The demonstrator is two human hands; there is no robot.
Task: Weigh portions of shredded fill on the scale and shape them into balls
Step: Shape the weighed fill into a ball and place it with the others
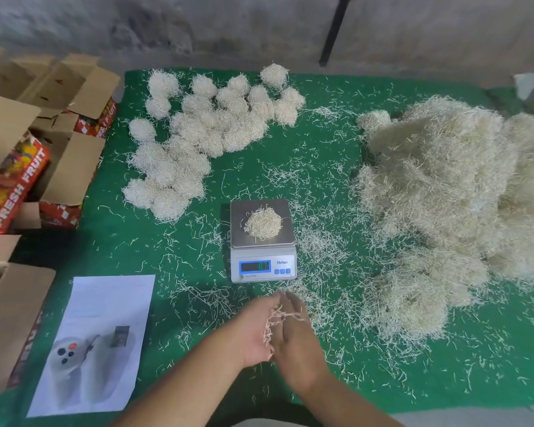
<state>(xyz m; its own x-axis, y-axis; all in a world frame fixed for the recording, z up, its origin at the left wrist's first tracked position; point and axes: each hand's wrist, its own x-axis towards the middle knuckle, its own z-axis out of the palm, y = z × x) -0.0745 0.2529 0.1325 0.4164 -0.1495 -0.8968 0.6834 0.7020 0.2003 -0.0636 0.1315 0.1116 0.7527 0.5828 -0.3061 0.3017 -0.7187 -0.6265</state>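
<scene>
**A:** Two hands meet at the near edge of the green cloth (198,251), just in front of the scale (263,241). How do they lie?

**B:** The left hand (253,331) and the right hand (296,337) are pressed close together, palm toward palm, with a few pale strands (279,317) caught between them. The fingers look fairly straight rather than curled, though both hands are blurred, so I cannot tell how firmly the strands are held.

**A:** And the portion being weighed?

**B:** A small rounded portion of shredded fill (263,224) sits in the middle of the scale's steel platform. The display (255,266) is lit, but its digits are too soft to read with confidence.

**A:** Where is the rest of the fill?

**B:** A big loose heap (450,204) covers the right side of the cloth, reaching toward the right edge. The finished balls (204,140) are clustered at the far left, running from the far edge down toward the middle of the left side. Stray strands are scattered all over the cloth.

**A:** Anything else?

**B:** A printed sheet (105,322) lies at the near left corner. Open cardboard boxes (28,143), one reading "FRESH FRUIT", stand beyond the left edge.
</scene>
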